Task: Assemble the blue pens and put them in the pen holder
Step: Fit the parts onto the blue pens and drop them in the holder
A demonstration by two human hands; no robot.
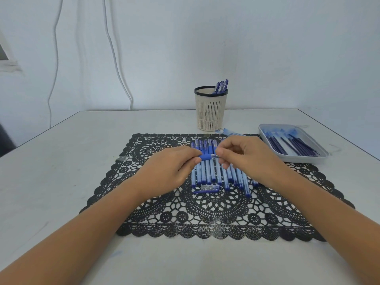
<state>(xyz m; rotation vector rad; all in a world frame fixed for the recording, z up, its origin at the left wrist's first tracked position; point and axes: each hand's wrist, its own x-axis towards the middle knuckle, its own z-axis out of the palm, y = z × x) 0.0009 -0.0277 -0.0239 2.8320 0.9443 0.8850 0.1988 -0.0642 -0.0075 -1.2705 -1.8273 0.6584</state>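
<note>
A blue pen [208, 156] is pinched crosswise above loose barrels [216, 175] on the lace mat [216, 206] — its blue grip held by fingers of the left hand [170, 169], its clear end by those of the right hand [246, 157] — with the pen holder [210, 112] standing straight beyond, about equally near both.

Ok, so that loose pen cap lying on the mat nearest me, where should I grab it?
Probably pinch the pen cap across its middle from above. It lies flat and crosswise on the mat, with the row of pen barrels close behind it, so the near side looks freer.
</note>
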